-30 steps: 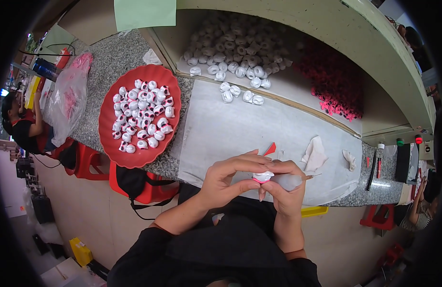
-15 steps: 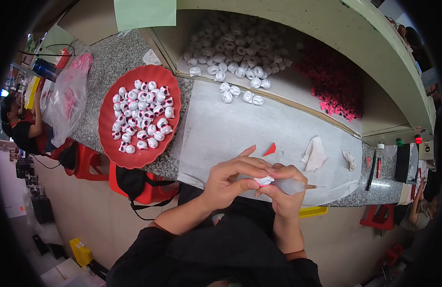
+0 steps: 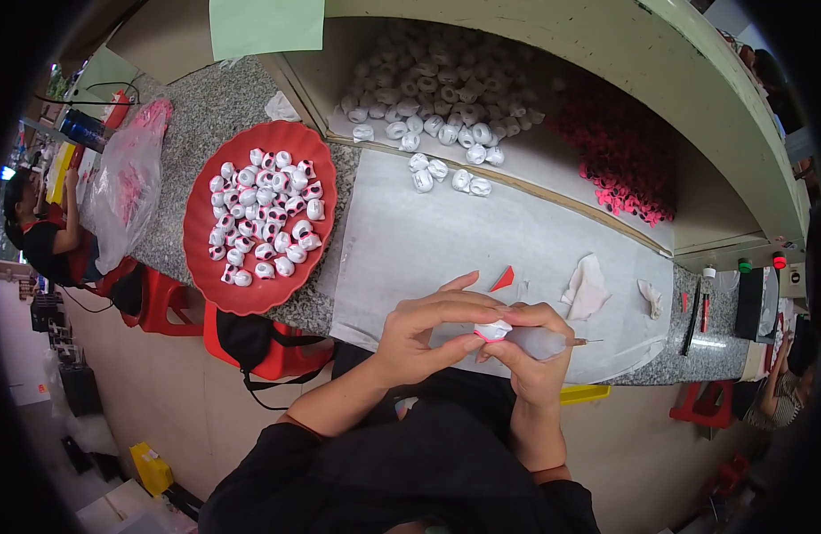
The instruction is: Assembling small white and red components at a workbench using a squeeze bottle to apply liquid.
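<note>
In front of my body, above the near edge of the white paper sheet (image 3: 402,240), a small white plastic piece with a pink rim (image 3: 493,330) is pinched between both sets of fingertips. My left hand (image 3: 419,340) closes on it with thumb and fingers from the left. From the other side, the fingers of my right hand (image 3: 537,367) press against the same piece. That right hand also keeps a translucent squeeze bottle (image 3: 537,343) in its palm. The bottle's thin needle tip (image 3: 590,342) points right, away from the piece.
At the left, a red scalloped plate (image 3: 304,278) carries many white-and-pink pieces. Behind the sheet, a shelf holds a heap of white pieces (image 3: 428,84) and pink parts (image 3: 637,200). A red scrap (image 3: 502,279) and crumpled tissue (image 3: 587,287) lie on the sheet. Other people sit at both sides.
The small piece has turned slightly between my fingertips, so more of its white side and pink rim shows. Both hands stay in nearly the same place.
</note>
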Action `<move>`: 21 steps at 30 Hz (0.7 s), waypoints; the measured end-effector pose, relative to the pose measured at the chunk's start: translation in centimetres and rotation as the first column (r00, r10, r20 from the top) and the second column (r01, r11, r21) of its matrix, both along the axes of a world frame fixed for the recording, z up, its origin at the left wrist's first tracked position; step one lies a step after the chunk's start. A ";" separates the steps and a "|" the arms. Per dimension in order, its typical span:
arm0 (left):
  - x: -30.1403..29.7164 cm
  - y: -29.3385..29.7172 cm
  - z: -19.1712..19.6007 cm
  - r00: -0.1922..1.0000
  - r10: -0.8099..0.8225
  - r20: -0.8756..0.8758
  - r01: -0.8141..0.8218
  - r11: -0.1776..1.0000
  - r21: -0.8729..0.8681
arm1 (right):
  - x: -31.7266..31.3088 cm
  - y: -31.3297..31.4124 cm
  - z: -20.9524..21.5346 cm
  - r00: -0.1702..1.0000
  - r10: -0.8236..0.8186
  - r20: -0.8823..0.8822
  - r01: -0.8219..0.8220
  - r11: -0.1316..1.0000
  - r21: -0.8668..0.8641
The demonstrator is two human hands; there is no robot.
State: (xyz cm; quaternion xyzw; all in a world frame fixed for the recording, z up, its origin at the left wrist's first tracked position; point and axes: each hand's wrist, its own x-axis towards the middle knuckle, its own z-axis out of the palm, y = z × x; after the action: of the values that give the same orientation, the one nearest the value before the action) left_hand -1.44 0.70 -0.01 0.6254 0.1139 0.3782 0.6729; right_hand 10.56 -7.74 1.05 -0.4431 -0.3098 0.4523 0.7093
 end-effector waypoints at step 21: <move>-0.1 -0.7 -1.1 0.989 -0.016 0.150 0.037 0.989 -0.140 | 0.6 -0.4 -0.5 0.992 0.108 0.066 -0.109 0.994 0.010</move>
State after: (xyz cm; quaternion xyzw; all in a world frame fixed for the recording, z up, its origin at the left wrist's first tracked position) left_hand -1.51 0.03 -1.12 0.5474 0.0818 0.4055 0.7275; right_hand 11.17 -8.13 0.56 -0.4352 -0.3594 0.4732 0.6763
